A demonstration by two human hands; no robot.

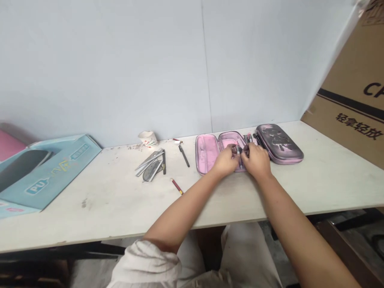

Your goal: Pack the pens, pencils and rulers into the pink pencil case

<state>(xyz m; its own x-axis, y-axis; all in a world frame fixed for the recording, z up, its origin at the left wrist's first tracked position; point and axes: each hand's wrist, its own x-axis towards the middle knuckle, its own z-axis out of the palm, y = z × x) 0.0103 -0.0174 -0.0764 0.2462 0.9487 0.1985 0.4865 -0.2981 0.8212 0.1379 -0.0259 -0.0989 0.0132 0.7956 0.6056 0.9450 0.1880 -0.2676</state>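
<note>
"Two bare hands meet over the open pencil case [207, 150]. How does each stand?"

"The left hand [225, 161] is nearly closed, thumb and fingers pinching a slim pen [238, 149] over the case's right half. The right hand [256, 159] has its fingers curled in beside the same pen; whether they grip it cannot be told, since the fingertips are partly hidden."

"And where does the case lie?"

"On the pale table [114, 200], ahead of the person, its pink lining facing up. Take it as the clock's centre, with twelve o'clock at the wall [120, 72]. At three o'clock rests a closed dark case [280, 144], with several pens [250, 138] near its left edge."

"What occupies the other side?"

"At nine o'clock, a black pen [184, 156], then a cluster of grey rulers [151, 161]; between nine and ten, a paper cup [148, 139]; at eight, a dark red pencil [177, 186]. Farther out at nine stands a blue box [60, 172]; between two and three, a brown carton [348, 100]."
</note>
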